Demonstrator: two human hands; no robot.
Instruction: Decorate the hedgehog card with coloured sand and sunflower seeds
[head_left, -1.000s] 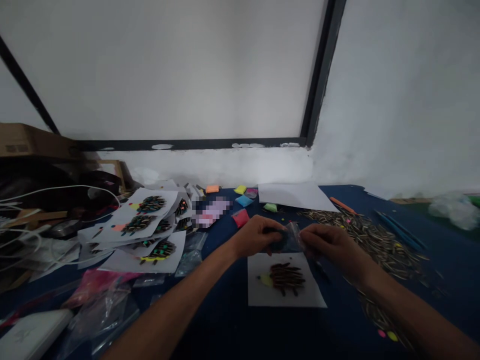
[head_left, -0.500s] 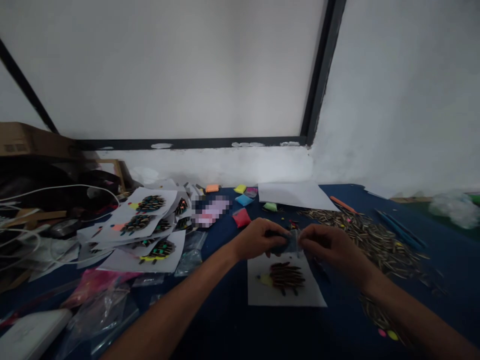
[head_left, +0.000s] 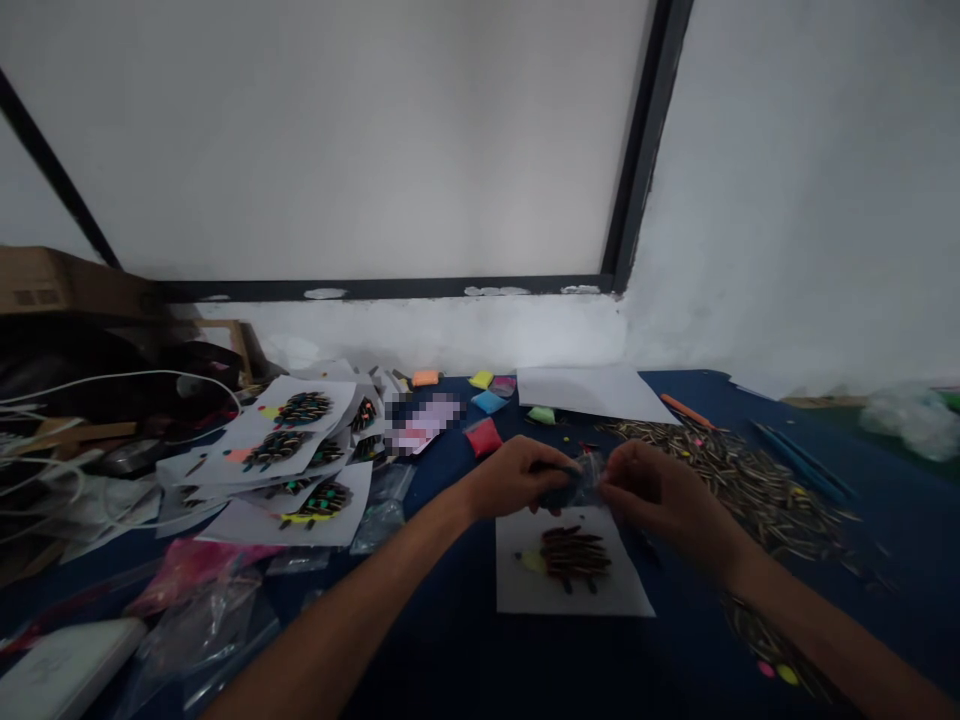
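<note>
"How are the hands set?"

"Forearms slant inward, hands nearly meeting. The left hand (head_left: 521, 478) has its fingers clamped on a small plastic bag (head_left: 589, 482), above the far edge of a white sheet (head_left: 517, 592). The right hand (head_left: 664, 498) has fingertips at the bag's clear end; whether they pinch it, I can't tell."

"Room around them?"

"Blue tabletop (head_left: 431, 640) shows between the sheet and the left forearm. Loose seeds (head_left: 772, 505) spread close by the right forearm; the wall (head_left: 420, 335) stands beyond."

"And the bag's contents?"

"Something dark, mostly hidden by fingers. A packet (head_left: 484, 437) nearby looks filled with red."
</note>
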